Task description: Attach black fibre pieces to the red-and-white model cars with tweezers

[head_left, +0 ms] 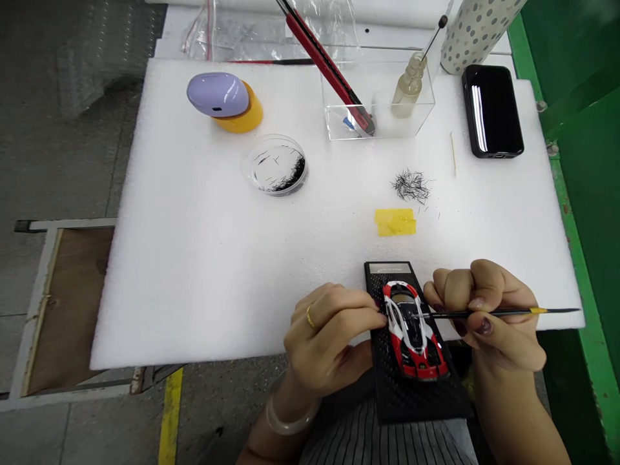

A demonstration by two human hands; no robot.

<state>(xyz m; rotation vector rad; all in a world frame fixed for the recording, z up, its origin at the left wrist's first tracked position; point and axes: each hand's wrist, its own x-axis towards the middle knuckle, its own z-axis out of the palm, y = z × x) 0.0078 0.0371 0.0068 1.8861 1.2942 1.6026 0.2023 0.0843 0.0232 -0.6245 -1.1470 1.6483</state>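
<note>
**Pinching a slim black-handled tool (513, 312) over a red, white and black model car (414, 332)**

Gripping the left edge of a black display base (416, 403) between fingers and thumb with the left hand (324, 336), fingertips right beside the model car. Pinching the tool between thumb and fingers with the right hand (504, 290), just right of the car, with the point aimed at the car's dark middle; too fine to tell whether touching. Seen on the display base, directly under the car and past the near edge of the white counter (203, 258): a textured black surface, with a pale plaque (389, 268) just beyond the car.

Lying beyond the car, near first: a strip of yellow tape (394, 223), then a loose heap of fine black slivers (411, 186). Set farther past the car: a clear box (397, 130), containing a small glass bottle (407, 93) and a leaning red-and-black tool (322, 61). Placed beyond and left of the car: a round clear dish (278, 165) of more slivers, with a lavender object (217, 93) against a yellow-orange one (247, 119) behind. Resting beyond and right of the car: a thin pale stick (453, 155) and a glossy black device (494, 113).
</note>
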